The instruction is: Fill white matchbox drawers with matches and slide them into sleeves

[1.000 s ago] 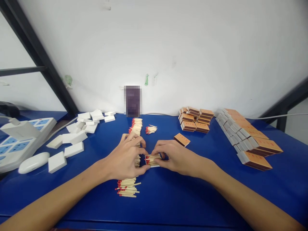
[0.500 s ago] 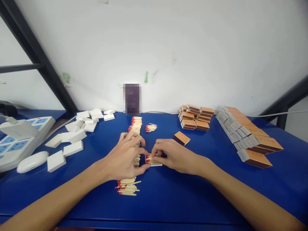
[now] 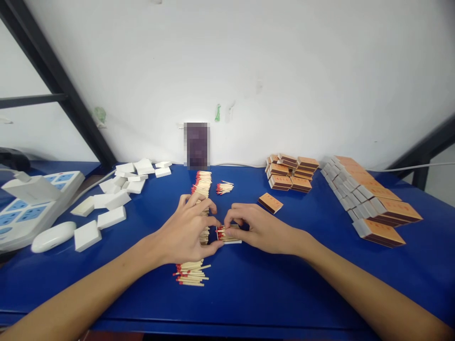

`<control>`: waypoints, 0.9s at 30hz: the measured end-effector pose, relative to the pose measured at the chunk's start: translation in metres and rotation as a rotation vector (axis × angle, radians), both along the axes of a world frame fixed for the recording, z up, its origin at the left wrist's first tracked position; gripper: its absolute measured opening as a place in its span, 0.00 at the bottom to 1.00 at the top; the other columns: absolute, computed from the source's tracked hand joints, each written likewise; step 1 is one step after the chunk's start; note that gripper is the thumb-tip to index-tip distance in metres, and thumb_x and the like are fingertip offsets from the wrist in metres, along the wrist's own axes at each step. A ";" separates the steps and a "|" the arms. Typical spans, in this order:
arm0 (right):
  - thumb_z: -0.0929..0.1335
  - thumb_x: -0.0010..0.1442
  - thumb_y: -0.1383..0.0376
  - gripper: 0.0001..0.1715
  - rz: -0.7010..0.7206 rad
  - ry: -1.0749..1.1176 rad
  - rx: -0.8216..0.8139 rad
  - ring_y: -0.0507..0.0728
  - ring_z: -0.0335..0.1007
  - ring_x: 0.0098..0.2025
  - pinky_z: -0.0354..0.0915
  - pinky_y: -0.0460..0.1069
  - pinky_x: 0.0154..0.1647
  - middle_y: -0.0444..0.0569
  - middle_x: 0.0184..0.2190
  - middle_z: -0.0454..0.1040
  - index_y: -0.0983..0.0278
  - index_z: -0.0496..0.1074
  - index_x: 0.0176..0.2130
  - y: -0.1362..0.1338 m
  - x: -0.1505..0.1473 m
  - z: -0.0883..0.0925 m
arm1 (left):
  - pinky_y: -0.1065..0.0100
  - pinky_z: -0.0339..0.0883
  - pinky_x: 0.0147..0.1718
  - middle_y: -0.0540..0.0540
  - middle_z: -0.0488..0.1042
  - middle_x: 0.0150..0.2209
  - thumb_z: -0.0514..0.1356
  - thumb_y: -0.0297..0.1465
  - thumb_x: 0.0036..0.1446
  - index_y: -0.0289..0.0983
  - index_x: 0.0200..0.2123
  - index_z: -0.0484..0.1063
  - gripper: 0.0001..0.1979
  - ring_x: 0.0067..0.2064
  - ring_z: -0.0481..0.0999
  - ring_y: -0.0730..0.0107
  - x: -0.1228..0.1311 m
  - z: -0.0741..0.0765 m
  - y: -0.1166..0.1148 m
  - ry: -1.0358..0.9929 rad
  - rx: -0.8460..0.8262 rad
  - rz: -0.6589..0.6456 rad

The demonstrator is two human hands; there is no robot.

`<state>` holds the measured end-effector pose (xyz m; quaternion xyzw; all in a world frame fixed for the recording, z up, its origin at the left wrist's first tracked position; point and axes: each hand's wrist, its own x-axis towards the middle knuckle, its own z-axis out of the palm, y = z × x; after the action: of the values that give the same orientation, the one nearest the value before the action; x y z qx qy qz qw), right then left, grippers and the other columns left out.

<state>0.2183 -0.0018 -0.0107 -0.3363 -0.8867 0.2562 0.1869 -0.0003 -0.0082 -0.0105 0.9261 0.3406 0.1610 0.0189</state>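
A small white matchbox tray (image 3: 233,242) with red-tipped matches in it lies on the blue table. My left hand (image 3: 192,229) grips the tray's left end between thumb and index finger, its other fingers arched above a long row of matches (image 3: 204,181). Over the tray, my right hand (image 3: 259,229) pinches matches (image 3: 222,233) with thumb and fingers; how many is hidden. Closer to me, loose matches (image 3: 192,274) continue the row. A separate small bunch of matches (image 3: 225,188) rests beyond my hands. One orange matchbox (image 3: 270,203) lies beyond my right hand.
Stacked orange matchboxes (image 3: 291,182) stand by the wall, with a larger stack (image 3: 384,208) at the far right. White trays (image 3: 112,218) are scattered on the left, beside a white rounded object (image 3: 53,237) and a power strip (image 3: 21,213). A pixelated dark rectangle (image 3: 196,146) is at the wall.
The view has shifted slightly. Both hands stay at the tray, and my right fingers have moved only a little over the matches.
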 end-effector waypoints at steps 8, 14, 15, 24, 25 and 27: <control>0.66 0.62 0.65 0.07 -0.027 -0.061 -0.009 0.49 0.57 0.27 0.53 0.45 0.29 0.41 0.25 0.62 0.64 0.70 0.32 0.004 0.007 0.005 | 0.52 0.53 0.46 0.46 0.69 0.45 0.62 0.44 0.54 0.44 0.39 0.78 0.14 0.49 0.63 0.56 -0.002 -0.002 0.002 0.020 0.017 0.003; 0.67 0.61 0.63 0.07 -0.057 -0.077 0.007 0.49 0.59 0.28 0.54 0.45 0.29 0.41 0.26 0.64 0.63 0.70 0.32 0.003 0.008 0.008 | 0.52 0.52 0.46 0.46 0.69 0.45 0.62 0.44 0.54 0.43 0.39 0.78 0.14 0.49 0.63 0.56 -0.001 -0.001 0.001 0.015 0.009 0.004; 0.67 0.61 0.62 0.07 -0.060 -0.071 0.005 0.49 0.59 0.28 0.55 0.46 0.30 0.41 0.27 0.65 0.63 0.70 0.33 0.003 0.009 0.009 | 0.52 0.53 0.46 0.46 0.69 0.45 0.62 0.44 0.54 0.43 0.39 0.78 0.14 0.49 0.63 0.56 -0.001 -0.001 0.001 0.015 0.009 0.004; 0.68 0.57 0.63 0.08 -0.022 -0.099 -0.154 0.50 0.65 0.30 0.62 0.46 0.30 0.44 0.32 0.73 0.63 0.72 0.38 0.006 0.023 0.015 | 0.52 0.53 0.47 0.45 0.69 0.46 0.62 0.44 0.54 0.43 0.40 0.79 0.14 0.49 0.63 0.56 -0.002 -0.002 0.001 0.010 0.015 -0.005; 0.68 0.58 0.63 0.08 -0.019 -0.089 -0.178 0.50 0.65 0.29 0.62 0.46 0.29 0.44 0.32 0.73 0.63 0.72 0.38 0.007 0.023 0.014 | 0.52 0.53 0.47 0.45 0.69 0.46 0.62 0.44 0.54 0.43 0.40 0.79 0.14 0.49 0.63 0.55 -0.002 -0.001 0.001 0.011 0.012 -0.006; 0.67 0.59 0.63 0.07 -0.012 -0.068 -0.208 0.50 0.65 0.28 0.62 0.45 0.28 0.44 0.30 0.74 0.63 0.73 0.37 0.009 0.022 0.013 | 0.52 0.53 0.47 0.45 0.69 0.46 0.62 0.44 0.54 0.43 0.40 0.79 0.14 0.49 0.63 0.55 -0.002 -0.001 0.001 0.011 0.006 -0.009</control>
<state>0.2401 0.0067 0.0019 -0.3677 -0.8591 0.3344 0.1221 -0.0024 -0.0075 -0.0116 0.9286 0.3360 0.1568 0.0147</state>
